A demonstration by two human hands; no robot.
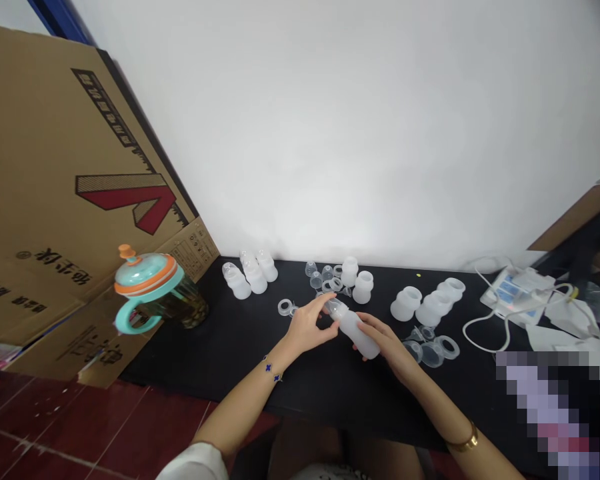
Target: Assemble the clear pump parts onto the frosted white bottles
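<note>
A frosted white baby bottle [361, 337] is tilted above the black table, its top pointing up and left. Around its body wrap the fingers of my right hand [387, 340]. My left hand [307, 325] pinches the clear cap [337, 308] at the bottle's top between thumb and fingers. Just behind my left hand lie clear domed caps [315, 279] and rings [335, 285], with two open white bottles [363, 288] beside them. A loose ring [285, 307] is left of my left hand. Right of my right hand lie more clear caps and a ring [448, 347].
Three capped bottles [238, 283] stand at the back left, and three open bottles [406, 304] at the right. A teal and orange jug [155, 293] stands near a large cardboard box [55, 200]. White cables [485, 349] and papers clutter the right side; a white wall [360, 133] rises behind.
</note>
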